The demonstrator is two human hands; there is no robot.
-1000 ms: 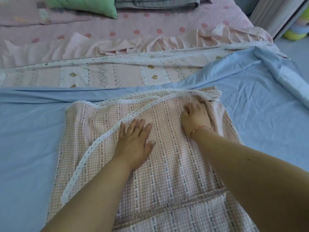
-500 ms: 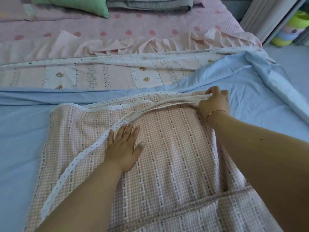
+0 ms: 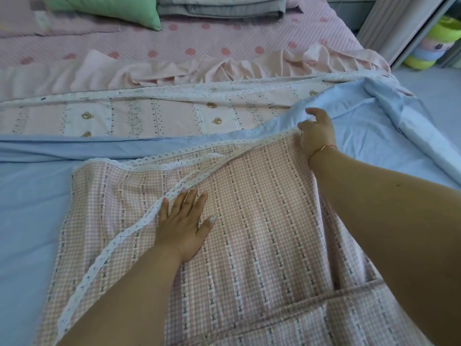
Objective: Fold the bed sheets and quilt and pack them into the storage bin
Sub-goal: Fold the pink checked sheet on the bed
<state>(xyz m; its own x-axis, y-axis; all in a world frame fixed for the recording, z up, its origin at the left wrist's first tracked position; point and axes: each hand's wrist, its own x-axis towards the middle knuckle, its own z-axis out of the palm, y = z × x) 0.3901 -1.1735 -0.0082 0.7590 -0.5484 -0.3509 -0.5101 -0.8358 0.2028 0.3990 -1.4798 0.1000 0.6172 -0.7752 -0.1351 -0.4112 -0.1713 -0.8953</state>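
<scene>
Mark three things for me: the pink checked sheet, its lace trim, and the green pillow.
pink checked sheet point(image 3: 262, 221): head view, on the flat striped middle between the two arms.
lace trim point(image 3: 119, 236): head view, on the diagonal white strip left of the flat hand.
green pillow point(image 3: 107, 6): head view, on its face at the top edge.

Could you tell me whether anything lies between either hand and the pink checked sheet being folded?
Nothing visible does. The left hand rests flat on the pink checked sheet, and the right hand is at its far lace-trimmed corner.
</scene>
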